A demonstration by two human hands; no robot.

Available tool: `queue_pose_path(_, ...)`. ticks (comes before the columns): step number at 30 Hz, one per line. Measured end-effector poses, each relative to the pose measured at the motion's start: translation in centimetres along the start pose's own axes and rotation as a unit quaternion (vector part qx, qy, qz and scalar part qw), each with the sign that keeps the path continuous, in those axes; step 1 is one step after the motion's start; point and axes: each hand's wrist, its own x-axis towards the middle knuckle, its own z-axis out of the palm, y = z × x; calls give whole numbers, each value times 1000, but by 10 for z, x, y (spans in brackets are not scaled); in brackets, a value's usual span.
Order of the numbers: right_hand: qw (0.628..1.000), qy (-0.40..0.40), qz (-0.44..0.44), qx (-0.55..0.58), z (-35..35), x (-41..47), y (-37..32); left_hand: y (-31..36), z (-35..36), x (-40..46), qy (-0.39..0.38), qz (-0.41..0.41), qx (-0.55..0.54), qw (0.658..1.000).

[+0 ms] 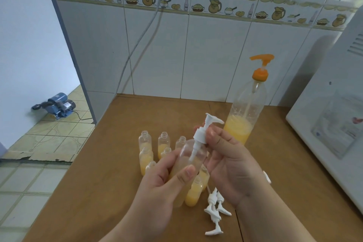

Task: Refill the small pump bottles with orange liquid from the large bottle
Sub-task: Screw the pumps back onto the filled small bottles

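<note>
Small bottle [193,160] tilted in left hand [167,180], pump head [204,131] (white) pinched by right hand [231,161]

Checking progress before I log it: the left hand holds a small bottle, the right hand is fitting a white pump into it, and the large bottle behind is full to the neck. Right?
Not quite. The head view shows the large bottle only about a third full. The rest stands: left hand holds the small bottle, right hand fits the white pump.

To my right stands a white boxy appliance [332,124]; left, on the tiled floor [29,179], sits a blue water pump [59,105].
</note>
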Motion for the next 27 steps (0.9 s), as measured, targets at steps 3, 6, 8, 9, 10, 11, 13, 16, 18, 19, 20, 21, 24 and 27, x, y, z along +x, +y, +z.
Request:
queue_pose_path(3, 1000, 1, 4, -13, -2, 1, 1, -2, 1, 1, -8, -11, -5, 1000)
queue_pose_path(6, 999, -43, 0, -2, -2, -1, -3, -1, 2, 3, -15, -15, -1, 1000)
queue_pose_path(8, 1000, -13, -13, -22, 0, -2, -6, 0, 3, 4, -3, -8, 41, 999)
queue_pose_path(9, 999, 11, -21, -49, 2, -2, -6, -2, 2, 4, 9, 1, 76, 997)
queue_pose_path(10, 996, 36, -28, -74, 3, -2, -7, -4, 0, 4, 25, 12, 122, 992)
queue_pose_path(11, 994, 54, -32, -93, 5, -2, -7, -6, -3, 4, 40, 27, 178, 983)
queue_pose_path(13, 989, 78, -35, -124, 5, -3, -6, -12, -9, 6, 46, 59, 279, 957)
queue_pose_path(16, 977, 104, -42, -179, 5, -4, -9, -15, -12, 8, 43, 96, 332, 937)
queue_pose_path(18, 963, 99, -41, -247, 6, -5, -17, -14, -13, 11, 44, 121, 345, 930)
queue_pose_path(19, 956, 87, -44, -276, 7, -6, -24, -13, -15, 13, 49, 129, 349, 927)
queue_pose_path(20, 950, 77, -51, -298, 6, -8, -30, -11, -17, 16, 60, 135, 345, 927)
queue_pose_path(21, 945, 78, -60, -311, 4, -10, -36, -10, -20, 18, 76, 138, 335, 929)
queue_pose_path(24, 914, 174, -100, -353, -16, -16, -43, -9, -42, 22, 128, 121, 297, 938)
queue_pose_path(27, 845, 285, -79, -446, -54, -24, -24, -20, -81, 19, 181, 55, 309, 932)
